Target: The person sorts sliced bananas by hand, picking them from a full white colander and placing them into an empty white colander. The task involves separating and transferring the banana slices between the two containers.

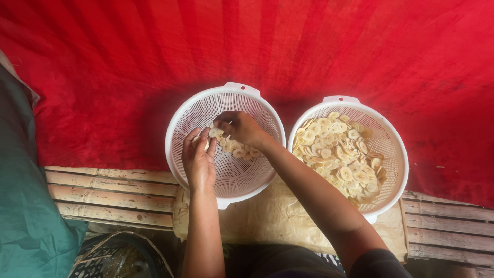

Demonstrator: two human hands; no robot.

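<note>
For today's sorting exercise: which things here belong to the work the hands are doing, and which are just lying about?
In use: left hand, right hand, left colander, banana slices, full right colander.

Lying about: red sheet, teal cloth, brown paper, wooden slats, dark basket.

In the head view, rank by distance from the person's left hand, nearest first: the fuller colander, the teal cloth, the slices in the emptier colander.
From the left hand:
1. Slices in the emptier colander: right at its fingers, middle of the view.
2. Fuller colander: to the right, beyond the right forearm.
3. Teal cloth: at the left edge, farthest.
</note>
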